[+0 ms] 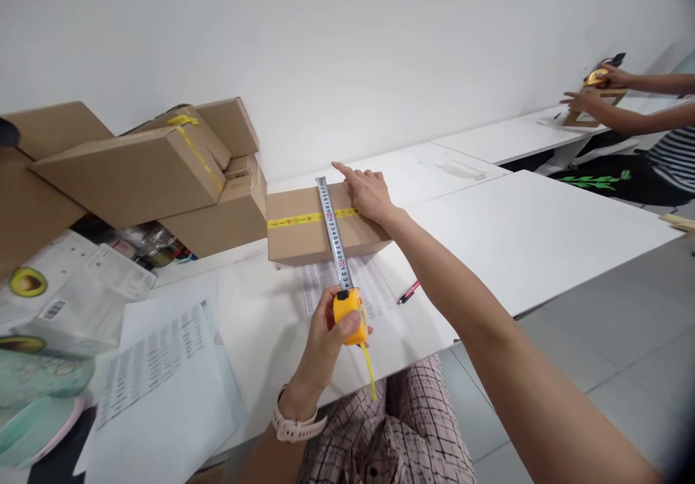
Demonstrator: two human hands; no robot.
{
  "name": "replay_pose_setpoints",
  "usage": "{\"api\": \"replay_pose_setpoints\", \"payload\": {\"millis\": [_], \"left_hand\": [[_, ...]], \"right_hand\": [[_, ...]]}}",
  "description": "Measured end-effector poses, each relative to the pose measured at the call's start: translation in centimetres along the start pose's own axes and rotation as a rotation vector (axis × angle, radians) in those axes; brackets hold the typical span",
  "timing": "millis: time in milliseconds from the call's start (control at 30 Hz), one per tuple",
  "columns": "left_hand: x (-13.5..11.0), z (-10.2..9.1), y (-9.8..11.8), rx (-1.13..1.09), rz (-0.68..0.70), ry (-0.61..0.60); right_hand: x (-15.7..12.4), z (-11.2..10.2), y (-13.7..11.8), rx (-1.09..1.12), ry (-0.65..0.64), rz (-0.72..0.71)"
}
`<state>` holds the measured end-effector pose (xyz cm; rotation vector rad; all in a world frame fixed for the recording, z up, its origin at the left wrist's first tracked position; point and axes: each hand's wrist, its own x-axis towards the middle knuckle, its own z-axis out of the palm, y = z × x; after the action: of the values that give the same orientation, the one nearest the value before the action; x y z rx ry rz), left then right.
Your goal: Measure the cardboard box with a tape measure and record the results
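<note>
My left hand (320, 336), with a pale watch strap at the wrist, is closed around a yellow tape measure (347, 316) near the table's front edge. Its extended blade (333, 234) lies across the top of a closed cardboard box (296, 242), from the far edge to beyond the near one. Yellow printed tape (293, 219) runs along the box top. My right hand (370, 193) rests on the box's far right part, index finger stretched out past the far edge and the other fingers bent. Beneath the box's near side lies a printed sheet (374, 289), partly covered.
Several cardboard boxes (141, 173) are piled at the left, behind an avocado-printed white carton (76, 296). Printed papers (168, 383) lie front left, near a green bowl (38, 430). A pen (408, 293) lies right of the box. At far right, another person's hands (589, 100) handle a box.
</note>
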<state>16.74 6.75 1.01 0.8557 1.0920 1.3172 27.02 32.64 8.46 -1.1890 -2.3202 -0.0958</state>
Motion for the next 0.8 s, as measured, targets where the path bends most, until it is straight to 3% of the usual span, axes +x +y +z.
{"api": "replay_pose_setpoints", "payload": {"millis": [200, 400, 633, 800], "left_hand": [[-1.5, -0.2, -0.2, -0.050, -0.067, -0.010], [-1.7, -1.9, -0.5, -0.084, -0.074, -0.044], [-1.1, -3.4, -1.5, 0.076, -0.035, -0.026], [-0.9, -3.5, -1.8, 0.102, -0.009, -0.065]], "right_hand": [[-0.3, -0.1, -0.1, -0.069, -0.022, -0.083], [-0.2, -0.4, -0.3, -0.122, -0.061, -0.143], [-0.2, -1.1, -1.2, -0.211, -0.120, -0.123], [-0.3, -0.9, -1.3, -0.186, -0.090, -0.097]]}}
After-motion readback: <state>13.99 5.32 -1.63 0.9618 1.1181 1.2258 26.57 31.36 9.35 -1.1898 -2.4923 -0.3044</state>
